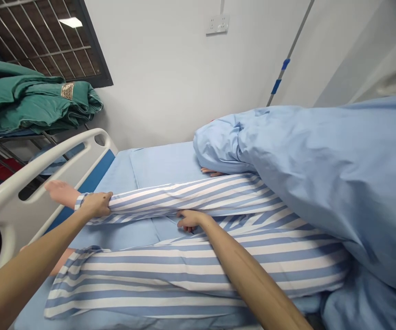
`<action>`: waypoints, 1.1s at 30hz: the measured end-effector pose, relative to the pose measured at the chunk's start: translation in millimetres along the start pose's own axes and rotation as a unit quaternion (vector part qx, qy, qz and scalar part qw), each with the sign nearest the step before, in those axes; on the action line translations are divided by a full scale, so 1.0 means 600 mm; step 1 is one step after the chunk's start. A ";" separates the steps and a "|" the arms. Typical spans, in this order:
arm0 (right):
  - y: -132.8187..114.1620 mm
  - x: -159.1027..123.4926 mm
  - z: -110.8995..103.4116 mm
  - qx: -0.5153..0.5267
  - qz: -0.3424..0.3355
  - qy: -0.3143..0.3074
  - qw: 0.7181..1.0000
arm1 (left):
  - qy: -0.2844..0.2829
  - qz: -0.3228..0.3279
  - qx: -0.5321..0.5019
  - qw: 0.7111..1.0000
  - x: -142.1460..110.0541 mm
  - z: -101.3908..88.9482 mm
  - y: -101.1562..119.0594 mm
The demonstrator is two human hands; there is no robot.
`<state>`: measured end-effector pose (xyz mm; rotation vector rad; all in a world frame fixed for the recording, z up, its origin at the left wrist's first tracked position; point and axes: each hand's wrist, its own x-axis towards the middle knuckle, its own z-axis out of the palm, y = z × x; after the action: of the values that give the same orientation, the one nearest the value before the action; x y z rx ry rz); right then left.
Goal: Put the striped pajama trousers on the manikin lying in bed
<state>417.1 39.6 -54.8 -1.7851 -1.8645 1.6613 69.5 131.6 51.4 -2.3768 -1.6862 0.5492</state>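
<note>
Left hand (96, 205) clenched on striped pajama sleeve (180, 197) near cuff, bunching cloth to hold it; sleeve lies across blue bed sheet (115, 233), toward bed rail (33, 169). Right hand (191, 220) released, fingers resting against sleeve's lower edge.

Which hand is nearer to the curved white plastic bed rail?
The left hand is nearer, gripping a blue-and-white striped sleeve near the rail; the right hand is farther away, beside that sleeve.

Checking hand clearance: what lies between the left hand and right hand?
A striped gown sleeve runs from the left hand toward the right hand, above a stretch of blue bedsheet, in the head view.
</note>
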 end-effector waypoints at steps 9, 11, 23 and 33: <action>0.010 0.006 -0.007 -0.046 -0.019 0.064 0.997 | -0.007 -0.019 -0.033 0.999 0.029 0.033 0.009; 0.010 0.007 -0.007 -0.050 -0.013 0.060 0.997 | -0.014 -0.025 -0.029 0.999 0.037 0.047 0.012; 0.018 0.021 -0.007 -0.070 -0.050 0.059 0.995 | 0.104 0.014 -0.095 0.990 0.013 0.121 0.036; -0.095 -0.019 0.020 -0.122 0.034 -0.116 0.985 | 0.301 -0.081 -0.193 0.930 -0.072 0.176 0.021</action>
<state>374.6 38.6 -13.4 -1.8280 -2.2157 1.8009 26.3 79.6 -41.4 -2.2570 -1.7612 -0.5428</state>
